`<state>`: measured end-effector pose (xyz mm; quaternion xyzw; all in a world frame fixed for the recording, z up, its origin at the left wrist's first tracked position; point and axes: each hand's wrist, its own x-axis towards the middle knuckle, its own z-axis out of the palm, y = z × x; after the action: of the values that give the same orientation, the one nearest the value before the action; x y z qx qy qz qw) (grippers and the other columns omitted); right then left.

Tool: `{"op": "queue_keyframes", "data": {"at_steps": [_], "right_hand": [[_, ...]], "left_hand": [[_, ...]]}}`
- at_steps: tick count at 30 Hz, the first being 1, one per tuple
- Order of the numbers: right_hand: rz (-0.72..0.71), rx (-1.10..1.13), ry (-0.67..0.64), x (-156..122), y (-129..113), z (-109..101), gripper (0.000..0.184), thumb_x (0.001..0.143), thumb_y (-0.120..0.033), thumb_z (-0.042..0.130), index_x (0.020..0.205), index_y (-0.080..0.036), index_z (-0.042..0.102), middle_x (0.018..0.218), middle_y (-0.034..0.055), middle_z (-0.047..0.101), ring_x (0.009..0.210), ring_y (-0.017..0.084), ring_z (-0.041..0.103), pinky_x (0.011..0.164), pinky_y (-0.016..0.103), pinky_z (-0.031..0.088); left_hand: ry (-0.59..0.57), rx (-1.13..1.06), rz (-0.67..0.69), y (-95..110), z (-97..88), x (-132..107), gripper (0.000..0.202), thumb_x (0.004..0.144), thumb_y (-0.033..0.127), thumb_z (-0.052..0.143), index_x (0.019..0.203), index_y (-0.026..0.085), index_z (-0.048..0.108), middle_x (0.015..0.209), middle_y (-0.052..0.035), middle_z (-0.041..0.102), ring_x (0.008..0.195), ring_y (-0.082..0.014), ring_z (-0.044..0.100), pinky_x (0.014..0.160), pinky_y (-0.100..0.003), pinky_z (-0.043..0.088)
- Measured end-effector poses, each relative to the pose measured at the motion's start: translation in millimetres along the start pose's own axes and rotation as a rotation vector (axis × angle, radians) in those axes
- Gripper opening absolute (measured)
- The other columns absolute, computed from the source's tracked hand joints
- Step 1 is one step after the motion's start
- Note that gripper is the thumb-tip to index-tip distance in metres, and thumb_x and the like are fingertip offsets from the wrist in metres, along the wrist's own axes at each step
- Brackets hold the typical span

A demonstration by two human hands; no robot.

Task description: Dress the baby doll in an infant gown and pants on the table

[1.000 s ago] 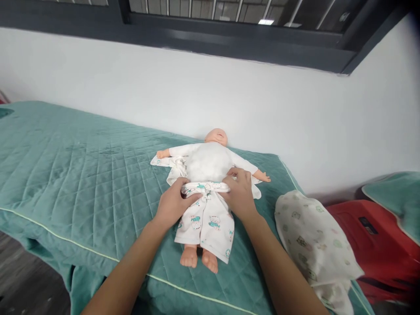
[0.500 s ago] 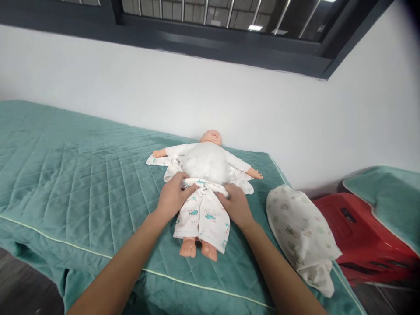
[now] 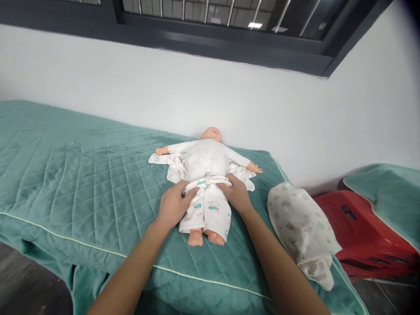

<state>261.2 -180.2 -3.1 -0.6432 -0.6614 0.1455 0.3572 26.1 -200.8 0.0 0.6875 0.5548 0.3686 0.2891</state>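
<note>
A baby doll (image 3: pixel 208 158) lies on its back on the green quilted bed, arms spread, head by the wall. Its torso and sleeves are white, and its bare feet stick out below. White printed pants (image 3: pixel 214 210) cover its legs, with the waistband bunched at the lower belly. My left hand (image 3: pixel 175 201) is closed on the waistband at the doll's hip on the left. On the other side my right hand (image 3: pixel 236 194) pinches the same waistband. A printed baby top (image 3: pixel 177 168) is spread out beneath the doll's back and arms.
The green quilted bedspread (image 3: pixel 82 197) runs far to the left and drops over the front edge. At right lies a bundled printed cloth (image 3: pixel 300 227). Beyond it is a red plastic stool (image 3: pixel 364 236) beside another green cover (image 3: pixel 390 188). A white wall and barred window rise behind.
The pants, still in both hands, have shifted slightly up and to the right, and the doll's feet have moved with them. Its left-side arm has shifted a little too.
</note>
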Motion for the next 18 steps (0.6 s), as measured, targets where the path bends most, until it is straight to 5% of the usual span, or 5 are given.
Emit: {"op": "queue_keyframes", "data": {"at_steps": [6,18], "right_hand": [[-0.053,0.005,0.017,-3,-4,-4,0.027,0.083,-0.048,0.060,0.078,-0.022,0.058,0.073,-0.0027,0.061,0.071,0.016,0.053,0.067,0.027,0.037],[0.066,0.154,-0.203,-77,-50,-24,0.038,0.088,-0.056,0.056,0.076,-0.020,0.057,0.070,-0.0040,0.059,0.067,0.014,0.052,0.059,0.025,0.036]], "left_hand": [[-0.234,-0.196,-0.037,-2,-7.7,-18,0.049,0.075,0.054,0.072,0.110,0.023,0.057,0.092,0.0005,0.064,0.079,-0.0187,0.058,0.067,-0.028,0.042],[-0.142,-0.202,0.035,3,-7.5,7,0.033,0.077,0.042,0.070,0.096,0.020,0.056,0.086,0.0022,0.059,0.078,-0.0167,0.055,0.072,-0.029,0.043]]}}
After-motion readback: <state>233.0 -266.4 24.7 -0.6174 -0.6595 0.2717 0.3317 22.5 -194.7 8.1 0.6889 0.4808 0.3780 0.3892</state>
